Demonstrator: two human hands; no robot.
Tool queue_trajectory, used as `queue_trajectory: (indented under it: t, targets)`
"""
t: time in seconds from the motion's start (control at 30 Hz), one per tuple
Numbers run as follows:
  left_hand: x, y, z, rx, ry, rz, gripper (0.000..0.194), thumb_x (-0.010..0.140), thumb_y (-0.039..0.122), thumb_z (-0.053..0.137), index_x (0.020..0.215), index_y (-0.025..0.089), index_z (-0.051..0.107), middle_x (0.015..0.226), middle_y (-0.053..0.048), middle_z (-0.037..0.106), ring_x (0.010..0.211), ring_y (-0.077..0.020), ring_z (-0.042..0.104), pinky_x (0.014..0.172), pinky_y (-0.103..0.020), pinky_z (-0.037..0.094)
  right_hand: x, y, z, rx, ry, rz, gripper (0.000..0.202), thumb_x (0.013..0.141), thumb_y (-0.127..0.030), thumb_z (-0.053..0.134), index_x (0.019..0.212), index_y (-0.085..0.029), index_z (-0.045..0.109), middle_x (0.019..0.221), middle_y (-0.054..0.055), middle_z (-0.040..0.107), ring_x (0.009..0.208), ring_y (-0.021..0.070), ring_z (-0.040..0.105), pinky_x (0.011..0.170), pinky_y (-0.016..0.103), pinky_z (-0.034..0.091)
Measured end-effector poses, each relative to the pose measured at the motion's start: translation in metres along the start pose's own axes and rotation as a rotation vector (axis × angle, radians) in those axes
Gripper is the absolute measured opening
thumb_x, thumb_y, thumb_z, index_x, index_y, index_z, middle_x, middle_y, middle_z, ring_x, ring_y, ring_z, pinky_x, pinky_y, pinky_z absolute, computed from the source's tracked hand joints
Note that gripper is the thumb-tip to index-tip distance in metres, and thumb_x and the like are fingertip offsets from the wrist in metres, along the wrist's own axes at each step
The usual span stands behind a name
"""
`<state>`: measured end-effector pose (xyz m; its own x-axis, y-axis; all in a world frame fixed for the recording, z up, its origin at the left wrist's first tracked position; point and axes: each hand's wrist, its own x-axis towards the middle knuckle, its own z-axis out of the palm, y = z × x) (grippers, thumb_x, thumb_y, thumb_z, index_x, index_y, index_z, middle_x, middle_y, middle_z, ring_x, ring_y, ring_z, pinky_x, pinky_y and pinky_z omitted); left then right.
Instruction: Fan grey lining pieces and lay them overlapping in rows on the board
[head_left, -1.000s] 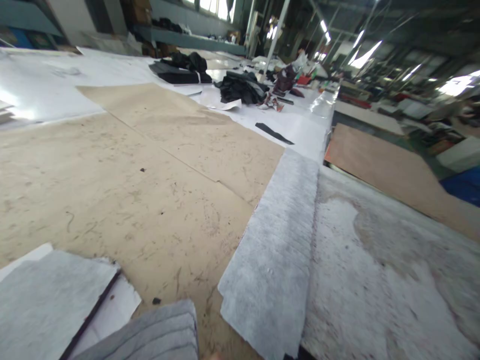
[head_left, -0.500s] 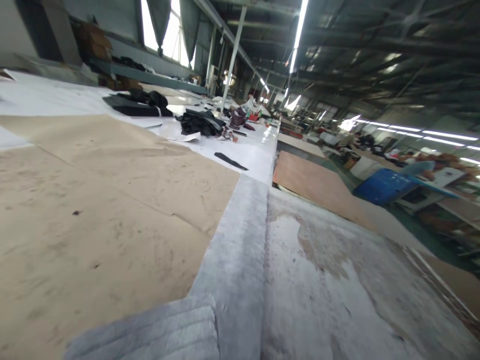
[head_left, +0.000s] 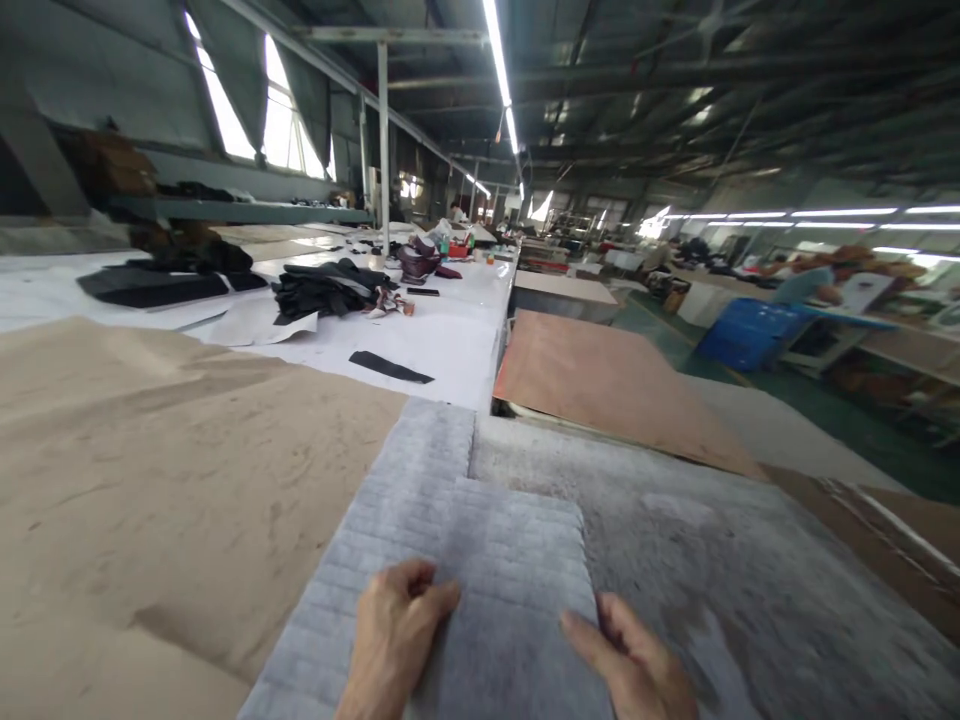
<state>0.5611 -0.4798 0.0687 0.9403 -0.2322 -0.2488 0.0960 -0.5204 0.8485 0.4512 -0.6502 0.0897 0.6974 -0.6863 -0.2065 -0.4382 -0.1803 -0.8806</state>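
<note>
Grey ribbed fabric (head_left: 517, 560) lies in overlapping pieces at the bottom centre, partly over brown paper (head_left: 187, 480). My left hand (head_left: 401, 635) is closed on the fabric, thumb and fingers pinched together on its upper surface. To the right, my right hand (head_left: 634, 655) grips the right edge of the top piece, thumb above and fingers at the edge. Both hands come in from the bottom of the view.
A black strip (head_left: 390, 367) and a pile of black pieces (head_left: 330, 288) lie on the white table (head_left: 450, 335). Beyond the grey surface (head_left: 697, 560) on the right are a brown board (head_left: 607, 385) and a blue bin (head_left: 750, 333). A person (head_left: 810, 287) is far right.
Both hands have come into view on the fabric. The ribbed piece from the lower left now lies further right, over the grey strip. The camera view has shifted.
</note>
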Motion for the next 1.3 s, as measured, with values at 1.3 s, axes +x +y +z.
queue_trajectory:
  t: [1.3]
  targets:
    - [0.183, 0.086, 0.078, 0.525, 0.085, -0.129, 0.027, 0.084, 0.034, 0.052, 0.102, 0.015, 0.056, 0.102, -0.006, 0.058, 0.092, -0.0176, 0.057, 0.079, -0.038, 0.048, 0.234, -0.014, 0.015, -0.647, -0.042, -0.014, 0.03, 0.085, -0.037, 0.051, 0.105, -0.015, 0.055, 0.103, 0.005, 0.058, 0.087, 0.0164, 0.057, 0.075, 0.036, 0.049]
